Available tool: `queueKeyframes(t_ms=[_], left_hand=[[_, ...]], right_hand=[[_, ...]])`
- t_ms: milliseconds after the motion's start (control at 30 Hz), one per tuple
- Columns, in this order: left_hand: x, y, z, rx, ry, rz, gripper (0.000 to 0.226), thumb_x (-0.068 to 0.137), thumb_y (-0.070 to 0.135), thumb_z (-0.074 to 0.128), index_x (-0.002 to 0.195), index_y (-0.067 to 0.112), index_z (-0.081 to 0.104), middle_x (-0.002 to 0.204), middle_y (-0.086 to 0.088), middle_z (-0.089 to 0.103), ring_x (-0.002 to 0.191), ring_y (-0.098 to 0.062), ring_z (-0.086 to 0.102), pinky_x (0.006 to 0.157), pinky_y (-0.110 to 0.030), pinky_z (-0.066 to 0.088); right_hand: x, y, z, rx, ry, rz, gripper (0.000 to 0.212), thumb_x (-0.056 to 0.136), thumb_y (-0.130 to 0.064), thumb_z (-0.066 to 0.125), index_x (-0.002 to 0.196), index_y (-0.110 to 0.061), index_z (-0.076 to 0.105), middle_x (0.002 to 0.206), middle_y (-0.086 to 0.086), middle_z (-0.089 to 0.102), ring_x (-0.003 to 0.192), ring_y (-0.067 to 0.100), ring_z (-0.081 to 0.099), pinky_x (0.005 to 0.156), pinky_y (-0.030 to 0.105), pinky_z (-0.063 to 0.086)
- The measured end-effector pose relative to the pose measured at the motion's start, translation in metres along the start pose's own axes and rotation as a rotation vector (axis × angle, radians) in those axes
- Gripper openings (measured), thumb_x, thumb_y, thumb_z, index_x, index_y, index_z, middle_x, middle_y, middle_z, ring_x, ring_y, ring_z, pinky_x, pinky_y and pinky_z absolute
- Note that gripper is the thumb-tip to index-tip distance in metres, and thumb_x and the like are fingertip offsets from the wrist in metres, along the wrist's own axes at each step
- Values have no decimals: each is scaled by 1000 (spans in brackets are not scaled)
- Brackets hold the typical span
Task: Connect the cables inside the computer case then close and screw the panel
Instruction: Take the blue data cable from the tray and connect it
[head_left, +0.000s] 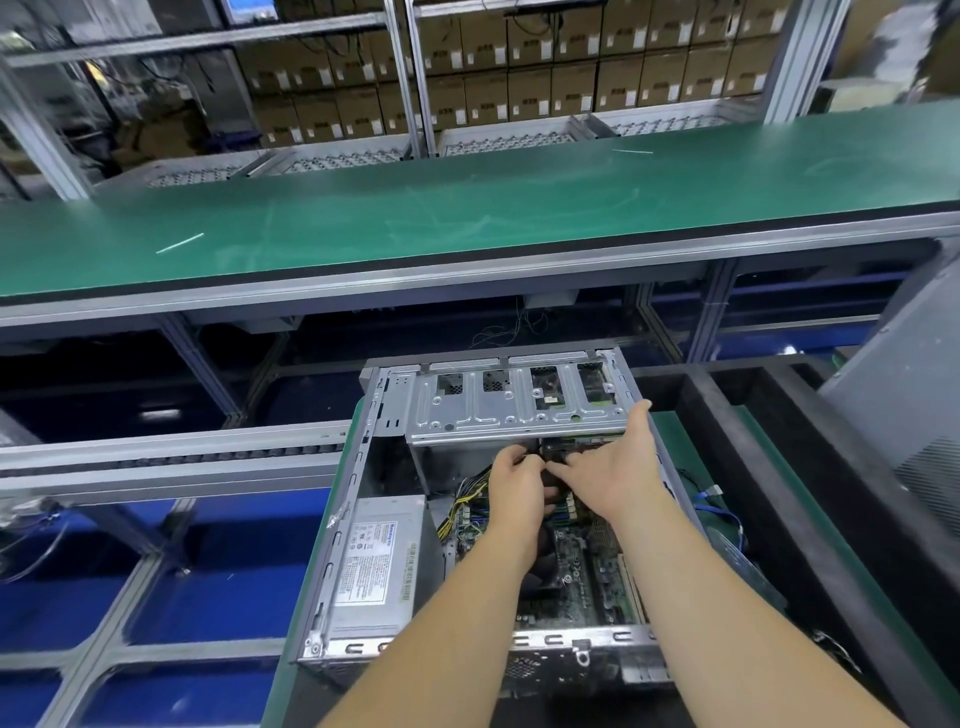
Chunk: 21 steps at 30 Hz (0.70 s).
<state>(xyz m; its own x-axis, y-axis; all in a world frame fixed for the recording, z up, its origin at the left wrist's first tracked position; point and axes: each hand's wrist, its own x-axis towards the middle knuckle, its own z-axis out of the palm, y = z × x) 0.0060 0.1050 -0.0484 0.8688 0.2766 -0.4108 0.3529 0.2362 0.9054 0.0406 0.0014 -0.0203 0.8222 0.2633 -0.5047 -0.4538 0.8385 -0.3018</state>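
Reaching into open computer case on desk: left hand pinching dark cable connector, right hand spread, fingertips at same plug under drive cage. Risk: skewed insertion bending pins; view partly hidden.

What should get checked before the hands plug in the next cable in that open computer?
1. Computer case open, panel off: ok.
2. Both hands inside, below the drive cage: ok.
3. Left hand has a grip on a dark cable end: cannot tell, fingers hide it.
4. Right hand steadies the spot: ok, fingers spread.
5. Plug lined up with its socket: cannot tell.
6. Power supply seated in its corner: ok.
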Motion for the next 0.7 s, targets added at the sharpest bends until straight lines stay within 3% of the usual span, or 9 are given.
queueKeyframes(t_ms=[133,200,233,300,367,433,500,600,700], left_hand=[[-4,0,4,49,3,10,36,96,11,45,131,19,50,107,-6,64,82,-23,62,69,-34,52],[-6,1,6,103,-6,36,38,96,11,45,133,16,51,115,-8,64,93,-24,63,84,-35,53],[-8,1,7,143,-9,50,39,97,11,45,135,14,51,121,-9,64,104,-25,63,95,-40,52],[-12,4,7,224,-7,84,40,97,12,46,137,11,52,127,-10,62,116,-25,60,104,-46,48],[-19,7,8,287,-2,126,39,97,15,47,135,11,54,127,-8,62,115,-23,60,103,-45,48],[-27,9,11,364,-12,178,37,97,20,48,132,16,56,122,-2,63,110,-20,61,100,-42,50],[-35,10,17,423,-27,231,32,96,24,48,125,20,59,111,3,66,100,-17,63,94,-42,53],[-49,6,29,484,-100,298,21,94,25,46,105,22,64,97,3,69,90,-18,65,86,-45,55],[-61,2,44,583,-141,408,22,95,33,45,99,26,65,98,6,68,90,-16,65,84,-43,55]], right_hand=[[-1,0,-4,-2,30,8,115,83,-82,52,163,-18,-2,169,16,3,156,33,6,125,55,15],[-5,5,-5,-25,79,13,102,92,-68,54,163,-16,2,168,19,8,155,36,15,124,52,22],[-9,8,-3,-78,98,10,93,98,-56,56,163,-13,5,167,22,11,152,39,22,121,51,30],[-16,13,2,-277,149,-25,78,103,-34,58,160,-6,14,161,28,24,143,42,39,98,46,51],[-24,16,3,-478,180,-83,62,103,-24,58,154,-3,30,146,30,44,123,40,57,78,40,54],[-34,17,0,-629,214,-153,41,102,-20,57,138,-1,49,121,23,62,100,32,66,71,37,56],[-44,16,-2,-772,260,-209,26,100,-20,55,116,0,63,102,18,72,90,30,70,72,38,56],[-63,9,-9,-1173,316,-363,30,99,-26,52,91,-6,72,91,13,74,86,28,70,74,35,52],[-79,-8,-20,-1434,317,-577,47,102,-37,50,74,-6,71,70,4,67,66,17,61,57,29,42]])
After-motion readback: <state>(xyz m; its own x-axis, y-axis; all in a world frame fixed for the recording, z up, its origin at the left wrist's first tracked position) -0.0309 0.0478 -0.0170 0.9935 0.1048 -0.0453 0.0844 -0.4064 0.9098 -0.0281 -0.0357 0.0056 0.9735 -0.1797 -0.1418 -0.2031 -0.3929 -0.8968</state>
